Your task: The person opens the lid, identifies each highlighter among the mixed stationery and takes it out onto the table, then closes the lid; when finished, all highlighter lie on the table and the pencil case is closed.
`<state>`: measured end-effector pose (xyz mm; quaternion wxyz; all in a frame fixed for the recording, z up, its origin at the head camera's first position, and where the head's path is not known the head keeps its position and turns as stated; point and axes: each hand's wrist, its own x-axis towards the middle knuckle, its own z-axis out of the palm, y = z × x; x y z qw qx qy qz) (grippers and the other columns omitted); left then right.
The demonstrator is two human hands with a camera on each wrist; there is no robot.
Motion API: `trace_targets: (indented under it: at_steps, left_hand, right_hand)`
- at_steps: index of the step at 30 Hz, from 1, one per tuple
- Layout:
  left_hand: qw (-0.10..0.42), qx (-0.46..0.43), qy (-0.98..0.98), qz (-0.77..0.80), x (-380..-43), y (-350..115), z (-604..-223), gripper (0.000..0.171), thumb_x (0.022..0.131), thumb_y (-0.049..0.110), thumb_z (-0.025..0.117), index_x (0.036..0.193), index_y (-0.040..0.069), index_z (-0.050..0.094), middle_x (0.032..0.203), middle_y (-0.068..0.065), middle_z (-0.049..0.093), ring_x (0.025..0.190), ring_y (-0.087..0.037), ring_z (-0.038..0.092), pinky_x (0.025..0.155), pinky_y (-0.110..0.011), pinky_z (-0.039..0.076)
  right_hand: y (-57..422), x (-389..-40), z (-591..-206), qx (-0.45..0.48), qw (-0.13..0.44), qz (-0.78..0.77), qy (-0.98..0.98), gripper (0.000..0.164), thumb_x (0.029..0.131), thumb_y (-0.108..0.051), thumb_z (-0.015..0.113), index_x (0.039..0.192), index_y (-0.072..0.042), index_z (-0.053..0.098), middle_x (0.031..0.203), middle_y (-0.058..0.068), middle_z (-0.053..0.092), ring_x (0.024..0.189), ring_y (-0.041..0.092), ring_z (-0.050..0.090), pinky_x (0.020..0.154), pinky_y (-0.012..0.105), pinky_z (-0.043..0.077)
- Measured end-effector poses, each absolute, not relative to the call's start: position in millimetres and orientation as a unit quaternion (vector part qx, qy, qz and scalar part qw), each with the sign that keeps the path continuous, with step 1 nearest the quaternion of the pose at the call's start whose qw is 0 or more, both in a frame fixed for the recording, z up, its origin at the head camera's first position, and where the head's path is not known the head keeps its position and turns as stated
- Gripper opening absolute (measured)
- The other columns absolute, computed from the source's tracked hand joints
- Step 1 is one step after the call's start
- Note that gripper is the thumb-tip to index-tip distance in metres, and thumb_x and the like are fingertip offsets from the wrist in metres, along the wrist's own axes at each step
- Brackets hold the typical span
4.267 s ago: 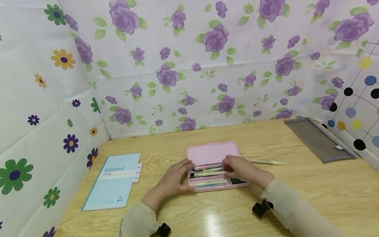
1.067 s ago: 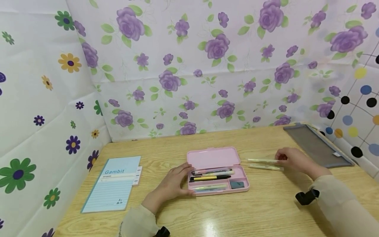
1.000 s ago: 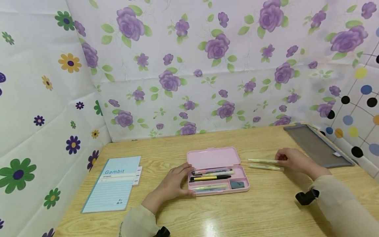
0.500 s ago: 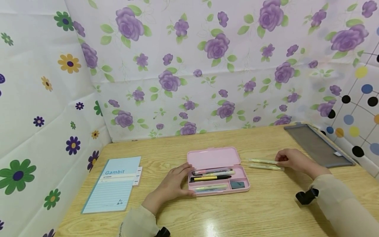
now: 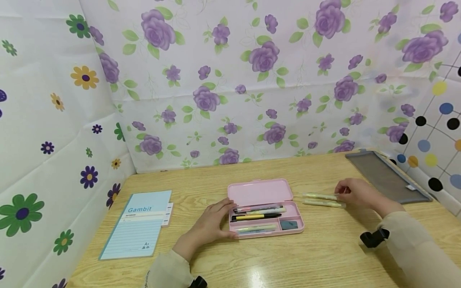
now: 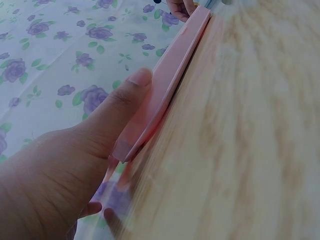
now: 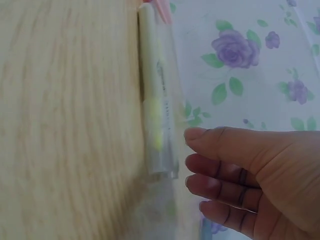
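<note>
An opened pink pencil case lies on the table with its lid folded back. Several pens sit inside, including a yellow-and-black pen, and a dark grey eraser fills the small compartment. My left hand holds the case's left end, thumb at the front wall and fingers at the back. To the right of the case lie two pale yellow highlighters, side by side. My right hand is at their right ends; in the right wrist view its bent fingers and thumb are just apart from the nearer highlighter.
A light blue notebook lies at the left, with a pink-and-white card poking out from under it. A grey mesh pouch lies at the back right. Floral cloth hangs behind the wooden table.
From over the case, my right hand has moved right and set a second highlighter beside the first. Over the last half second its fingers have loosened from it. My left hand stays on the case.
</note>
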<state>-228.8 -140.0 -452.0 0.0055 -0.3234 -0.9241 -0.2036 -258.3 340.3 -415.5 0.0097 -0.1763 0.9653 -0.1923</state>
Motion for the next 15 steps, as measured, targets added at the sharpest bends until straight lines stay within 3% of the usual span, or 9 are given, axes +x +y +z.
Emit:
trace_targets:
  at_steps: [15]
  left_hand:
    - [-0.001,-0.316,-0.928,-0.197,-230,-139,-452,0.090,0.072,0.061,0.072,0.147,0.021,0.040,0.155,-0.003,0.035,0.144,-0.025,0.033,0.116,-0.053,0.028]
  right_hand:
    - [314,-260,-381,-0.204,-0.013,-0.182,0.962,0.009,0.088,-0.015,0.068,0.094,-0.007,0.068,0.081,-0.004,0.063,0.069,0.004,0.053,0.059,0.023,0.046]
